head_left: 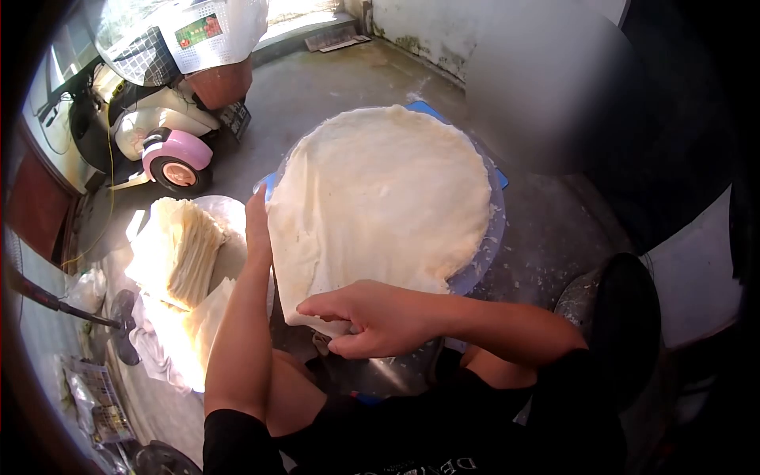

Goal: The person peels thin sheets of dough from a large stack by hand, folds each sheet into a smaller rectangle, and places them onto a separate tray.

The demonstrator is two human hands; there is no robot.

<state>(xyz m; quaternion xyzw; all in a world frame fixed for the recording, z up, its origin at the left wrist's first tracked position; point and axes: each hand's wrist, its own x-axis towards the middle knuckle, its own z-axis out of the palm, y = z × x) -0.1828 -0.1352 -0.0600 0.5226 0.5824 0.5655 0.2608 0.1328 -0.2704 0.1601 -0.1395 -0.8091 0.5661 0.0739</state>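
A large, pale, floury round of thin dough-like sheet (380,190), possibly several layers, covers most of a round translucent board (492,253) in front of me. Its left side runs fairly straight, with a few wrinkles. My left hand (257,214) is against that left edge; its fingers are mostly hidden from this angle. Over the near edge, my right hand (376,317) is closed, with the index finger stretched forward along the sheet. Something small shows between its fingers and thumb, too little to name. At the left stands a stack of folded pale sheets (176,249).
The stack rests on a round pale tray (226,210), beside a bunched cloth (154,332). Blue corners (427,111) stick out under the board. A pink-fendered wheel (180,168) and white basket (210,36) stand back left. A blurred patch covers the upper right.
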